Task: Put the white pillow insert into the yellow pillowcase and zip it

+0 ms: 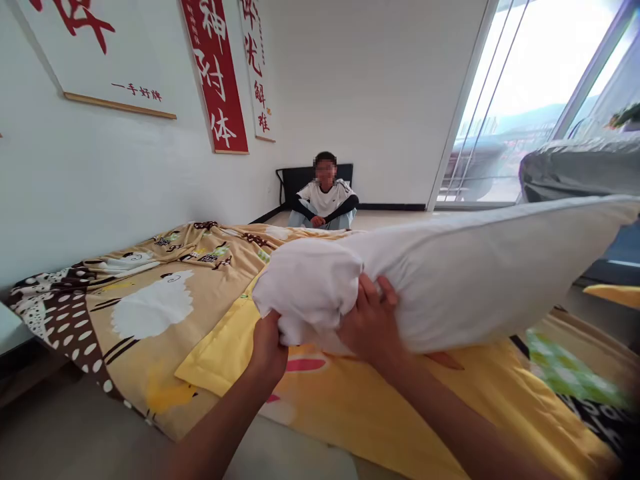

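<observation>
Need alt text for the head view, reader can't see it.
A left hand and right hand grip a white pillow near its bunched end, above yellow fabric and a sheep-print blanket. Beyond, a person sits, with hanging scrolls at picture left and a bright window at right.
</observation>
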Motion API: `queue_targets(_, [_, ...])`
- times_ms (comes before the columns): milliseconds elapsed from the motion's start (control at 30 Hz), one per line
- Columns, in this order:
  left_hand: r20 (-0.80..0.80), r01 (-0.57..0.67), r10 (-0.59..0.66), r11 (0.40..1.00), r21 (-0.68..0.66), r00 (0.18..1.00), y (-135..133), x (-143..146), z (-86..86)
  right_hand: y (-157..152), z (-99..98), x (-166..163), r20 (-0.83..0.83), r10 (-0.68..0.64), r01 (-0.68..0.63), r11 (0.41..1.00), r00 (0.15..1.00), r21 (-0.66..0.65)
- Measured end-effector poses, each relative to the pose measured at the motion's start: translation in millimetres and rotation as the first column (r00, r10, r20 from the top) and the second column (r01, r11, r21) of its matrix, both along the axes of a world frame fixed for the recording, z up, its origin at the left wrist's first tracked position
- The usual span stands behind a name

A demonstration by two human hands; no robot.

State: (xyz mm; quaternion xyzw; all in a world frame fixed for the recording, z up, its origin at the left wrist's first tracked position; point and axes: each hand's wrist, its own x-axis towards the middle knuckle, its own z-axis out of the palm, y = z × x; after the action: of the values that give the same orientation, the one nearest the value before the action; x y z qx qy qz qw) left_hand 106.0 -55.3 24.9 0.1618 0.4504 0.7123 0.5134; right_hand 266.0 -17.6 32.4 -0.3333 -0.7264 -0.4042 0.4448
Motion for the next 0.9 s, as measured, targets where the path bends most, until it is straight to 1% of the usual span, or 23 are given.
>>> queue_targets(67, [-0.058,-0.024,0.024,1.0,0.005,0.998,-12,5,9.4,13,18.0,5,0.02,-0.078,0.077,0.996,0.997,0.055])
queue_targets(133, [-0.098,-0.048,0.046,0.999,-0.017,0.994,-23,11,20.7,28,33.5,10,-0.005,-0.132,0.132,0.988,0.991,0.078])
queue_targets(167, [-0.106,-0.046,0.043,0.999,-0.021,0.993,-27,15,26.3,35,38.0,12,-0.028,-0.14,0.142,0.986,0.99,0.09])
queue_targets(233, [-0.095,-0.005,0.007,1.0,0.017,0.995,-31,23,35.6,44,39.1,15,-0.079,-0.121,0.13,0.984,0.989,0.118])
queue_targets(300, [-0.064,0.042,-0.036,0.994,0.103,0.997,-29,32,40.9,45,31.7,15,-0.128,-0.082,0.097,0.988,0.988,0.116])
queue_targets(367, [-0.031,0.042,-0.038,0.985,0.166,0.999,-21,37,42.5,38,21.2,14,-0.173,-0.007,0.015,0.999,0.985,0.048])
queue_targets(433, [-0.021,0.023,-0.02,0.984,0.179,1.0,-11,37,42.3,26,12.0,16,-0.189,0.106,-0.125,0.988,0.976,-0.093])
queue_targets(467, [-0.023,0.01,-0.006,0.986,0.168,1.0,-7,35,42.1,19,8.3,18,-0.181,0.16,-0.192,0.966,0.97,-0.172])
queue_targets(500, [-0.031,0.0,0.005,0.988,0.157,1.0,-4,33,42.2,13,5.1,20,-0.162,0.201,-0.236,0.941,0.966,-0.243])
queue_targets(533, [-0.044,-0.005,0.012,0.989,0.148,0.999,-1,31,42.9,8,2.0,22,-0.137,0.22,-0.252,0.92,0.966,-0.299])
queue_targets(600, [-0.082,0.003,0.008,0.991,0.136,0.997,2,30,45.9,2,-5.0,26,-0.084,0.215,-0.231,0.906,0.973,-0.355])
queue_targets(733, [-0.162,0.034,-0.022,0.997,0.075,0.987,5,40,54.6,3,-25.2,19,-0.025,0.171,-0.167,0.902,0.985,-0.397])
queue_targets(833, [-0.202,0.036,-0.017,0.995,0.093,0.979,2,49,58.5,11,-37.7,5,-0.094,0.11,-0.137,0.924,0.99,-0.357])
queue_targets(900, [-0.253,0.067,-0.031,0.988,0.137,0.967,-4,52,60.2,16,-39.9,-2,-0.153,0.073,-0.117,0.947,0.985,-0.3])
